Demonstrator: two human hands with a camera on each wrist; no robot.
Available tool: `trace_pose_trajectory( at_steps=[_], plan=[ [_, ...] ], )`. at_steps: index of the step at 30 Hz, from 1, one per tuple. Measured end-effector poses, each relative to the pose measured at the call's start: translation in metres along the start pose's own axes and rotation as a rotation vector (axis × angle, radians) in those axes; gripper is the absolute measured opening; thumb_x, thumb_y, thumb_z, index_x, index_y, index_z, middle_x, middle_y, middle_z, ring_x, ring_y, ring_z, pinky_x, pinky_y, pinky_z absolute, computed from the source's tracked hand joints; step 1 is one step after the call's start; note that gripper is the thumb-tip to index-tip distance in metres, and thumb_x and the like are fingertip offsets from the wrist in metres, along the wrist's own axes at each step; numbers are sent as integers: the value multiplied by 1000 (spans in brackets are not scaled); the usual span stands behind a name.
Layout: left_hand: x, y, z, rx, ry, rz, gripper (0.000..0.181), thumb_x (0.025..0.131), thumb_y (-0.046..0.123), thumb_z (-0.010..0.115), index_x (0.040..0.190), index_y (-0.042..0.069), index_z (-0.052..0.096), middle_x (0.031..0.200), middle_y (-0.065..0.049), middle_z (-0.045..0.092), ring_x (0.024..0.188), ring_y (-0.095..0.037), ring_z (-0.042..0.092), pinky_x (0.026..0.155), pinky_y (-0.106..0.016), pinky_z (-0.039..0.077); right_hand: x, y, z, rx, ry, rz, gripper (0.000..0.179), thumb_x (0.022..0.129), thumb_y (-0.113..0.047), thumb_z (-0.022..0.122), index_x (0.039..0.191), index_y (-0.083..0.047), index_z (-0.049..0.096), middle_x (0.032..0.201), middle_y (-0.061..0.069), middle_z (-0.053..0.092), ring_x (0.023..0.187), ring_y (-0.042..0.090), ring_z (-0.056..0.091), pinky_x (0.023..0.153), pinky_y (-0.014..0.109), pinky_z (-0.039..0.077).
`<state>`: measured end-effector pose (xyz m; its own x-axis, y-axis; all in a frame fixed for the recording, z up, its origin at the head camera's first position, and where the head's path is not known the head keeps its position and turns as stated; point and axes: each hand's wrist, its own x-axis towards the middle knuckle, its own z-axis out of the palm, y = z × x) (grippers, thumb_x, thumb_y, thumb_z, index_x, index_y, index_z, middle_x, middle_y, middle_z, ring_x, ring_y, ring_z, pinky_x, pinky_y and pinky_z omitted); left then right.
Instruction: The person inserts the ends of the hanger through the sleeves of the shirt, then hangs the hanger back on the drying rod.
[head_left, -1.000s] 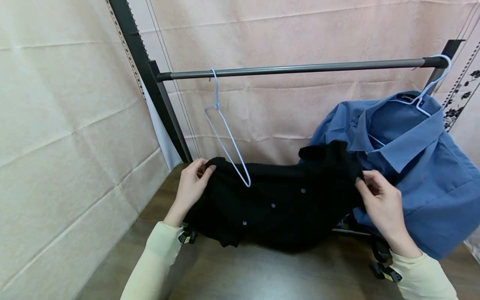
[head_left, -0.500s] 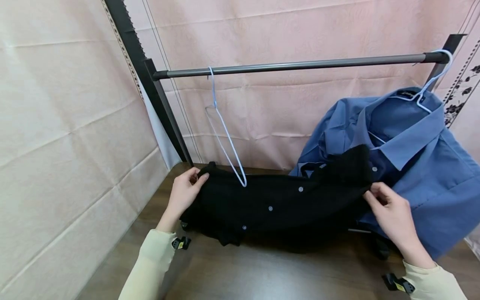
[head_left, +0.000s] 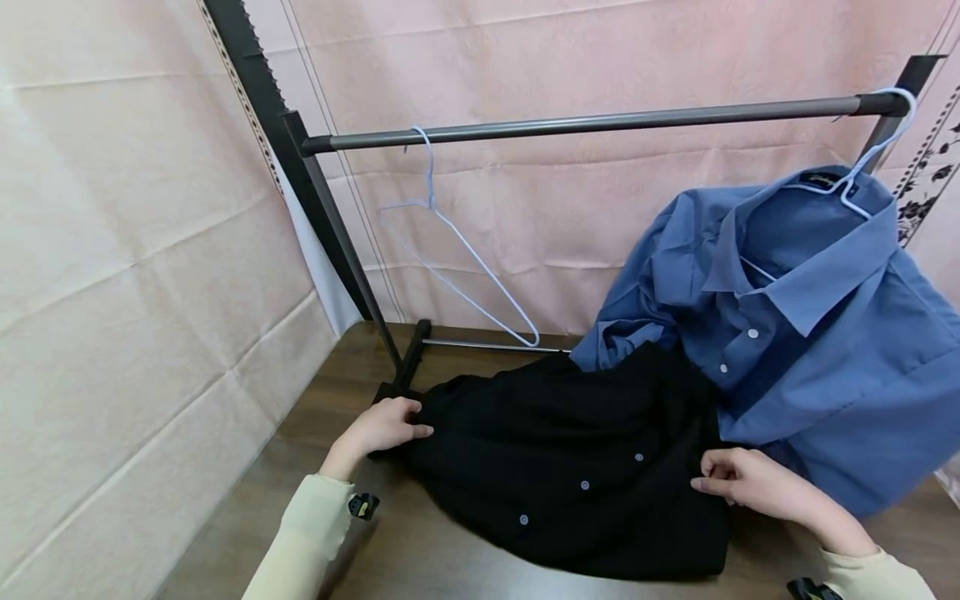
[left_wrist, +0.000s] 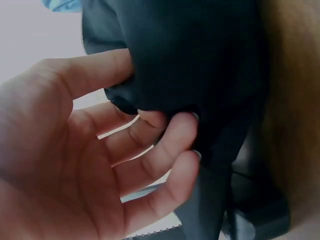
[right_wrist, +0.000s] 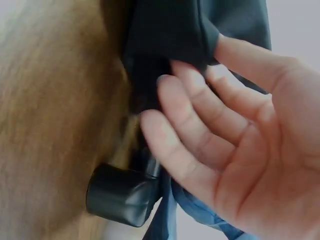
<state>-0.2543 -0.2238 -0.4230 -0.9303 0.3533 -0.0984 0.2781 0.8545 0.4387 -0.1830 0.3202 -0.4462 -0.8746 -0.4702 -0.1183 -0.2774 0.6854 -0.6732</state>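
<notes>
A black buttoned shirt (head_left: 555, 450) is stretched between both hands, low over the table. At its left edge my left hand (head_left: 381, 427) pinches the cloth between thumb and fingers; the left wrist view shows the thumb in front and the fingertips behind the dark fabric (left_wrist: 185, 55). My right hand (head_left: 757, 482) pinches the opposite edge, and in the right wrist view its thumb and fingers close on the shirt's hem (right_wrist: 170, 35). Several pale buttons run across the shirt's front. Above and behind it a light blue hanger (head_left: 480, 258) hangs bare from the rail.
The dark rail (head_left: 585, 127) spans the back of the rack. A blue collared shirt (head_left: 810, 333) hangs on a hanger at the right, close behind the black shirt. The rack's foot (head_left: 411, 358) stands on the wooden table (head_left: 315, 433). Pale cloth (head_left: 135, 292) covers the left side.
Both hands have lowered the black shirt toward the table and nearer to me, baring the rack's left foot. The bare hanger has swung round and shows wider.
</notes>
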Motion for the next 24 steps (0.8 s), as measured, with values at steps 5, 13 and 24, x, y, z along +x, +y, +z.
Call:
trace_pose_trajectory(
  at_steps=[5,13,24],
  plan=[
    [0,-2,-5,5,22,17,31,92,34,73,104,6,70,86,-4,66,74,-15,57,73,-38,50,-2,-4,-10,-39,72,-18,13,101,-24,64,92,-14,66,72,-7,62,61,6,55,54,27,44],
    [-11,3,-26,-155,240,141,32,94,30,73,76,15,52,70,2,43,62,-14,42,62,-30,36,10,-38,-24,-159,489,-47,10,101,-24,65,105,-17,70,87,-4,67,71,3,58,60,25,46],
    [-4,55,0,-243,270,310,20,97,32,69,112,18,72,106,5,63,95,-13,57,75,-33,50,75,-82,23,-86,371,-290,45,94,-34,73,134,-17,62,131,1,59,115,24,60,90,44,53]
  ],
)
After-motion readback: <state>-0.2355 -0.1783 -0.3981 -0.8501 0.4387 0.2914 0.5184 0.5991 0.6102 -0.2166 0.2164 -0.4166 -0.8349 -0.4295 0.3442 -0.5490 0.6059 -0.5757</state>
